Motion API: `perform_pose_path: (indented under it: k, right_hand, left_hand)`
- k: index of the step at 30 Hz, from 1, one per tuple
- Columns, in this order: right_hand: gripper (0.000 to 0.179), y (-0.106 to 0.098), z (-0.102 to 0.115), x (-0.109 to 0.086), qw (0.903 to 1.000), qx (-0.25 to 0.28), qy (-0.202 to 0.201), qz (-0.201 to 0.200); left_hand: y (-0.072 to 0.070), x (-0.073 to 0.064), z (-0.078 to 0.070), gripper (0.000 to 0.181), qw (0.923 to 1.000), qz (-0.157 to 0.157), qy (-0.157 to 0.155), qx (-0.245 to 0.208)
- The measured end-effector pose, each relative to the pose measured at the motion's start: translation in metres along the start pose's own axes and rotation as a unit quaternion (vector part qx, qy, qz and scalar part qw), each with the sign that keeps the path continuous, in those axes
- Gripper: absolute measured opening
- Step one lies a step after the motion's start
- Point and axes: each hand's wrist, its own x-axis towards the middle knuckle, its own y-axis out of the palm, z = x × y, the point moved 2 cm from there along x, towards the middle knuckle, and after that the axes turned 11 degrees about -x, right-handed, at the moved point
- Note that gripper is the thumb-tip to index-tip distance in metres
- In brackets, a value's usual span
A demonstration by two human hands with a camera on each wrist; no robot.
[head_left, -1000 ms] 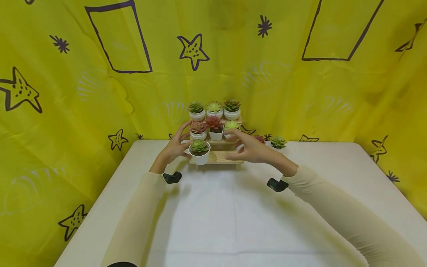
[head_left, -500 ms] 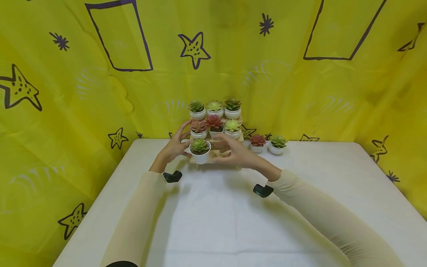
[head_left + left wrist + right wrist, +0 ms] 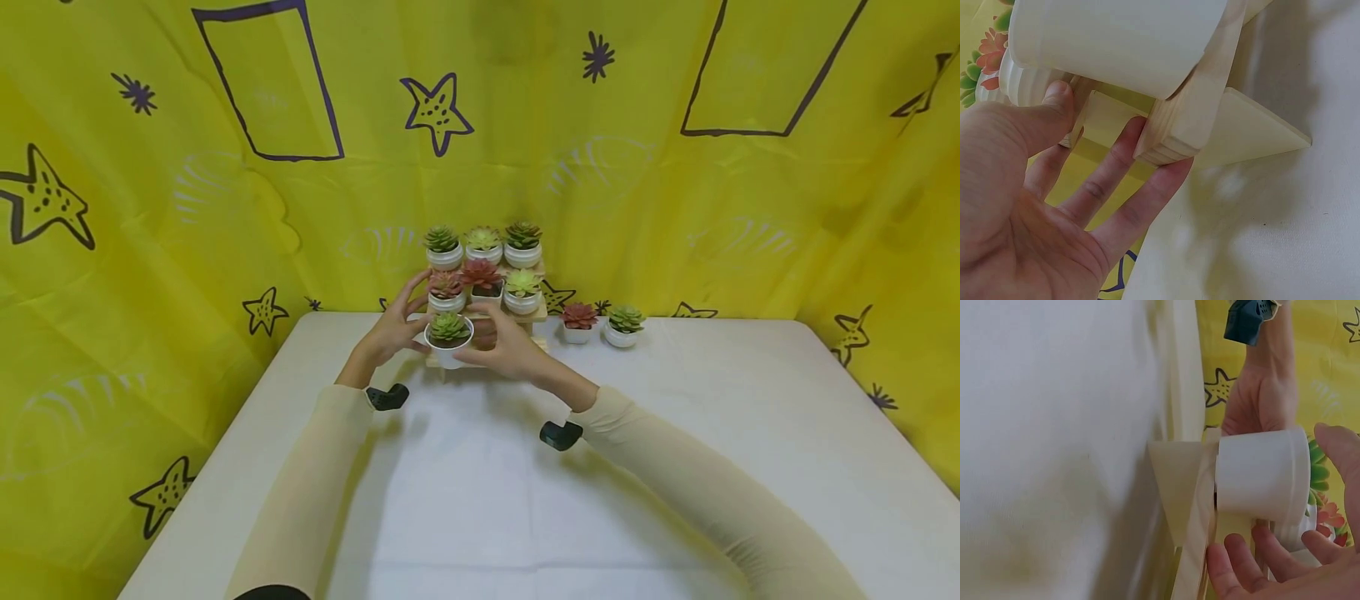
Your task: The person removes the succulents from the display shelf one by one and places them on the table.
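Note:
A three-step wooden stand holds potted succulents in white pots. On its lowest step, at the left end, sits a green succulent in a plain white pot. My left hand is at the stand's left side; its fairly straight fingertips touch the end of the lowest wooden step. The left thumb lies by a ridged pot on the step above. My right hand reaches round the green succulent's pot from the right, thumb and fingers spread, with a gap to the pot in the right wrist view.
Three succulents stand on the top step, among them a dark green one. The middle step carries a red succulent and two others. Right of the stand, a red succulent and a green one stand on the white table.
My right hand has moved left across the lowest step to the green succulent's pot, uncovering the pots at the right. The left hand has stayed in place.

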Motion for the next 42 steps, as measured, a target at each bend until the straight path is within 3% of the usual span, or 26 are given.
perform_pose_path:
  k: [17, 42]
  right_hand:
    - [0.075, 0.011, 0.002, 0.006, 0.9973, -0.043, 0.058, -0.014]
    - [0.071, 0.013, -0.001, 0.007, 0.9967, -0.050, 0.060, -0.022]
  left_hand:
    - [0.000, 0.001, 0.001, 0.079, 1.0000, 0.003, -0.001, -0.003]
    - [-0.001, 0.001, 0.001, 0.080, 1.0000, 0.001, -0.004, 0.002]
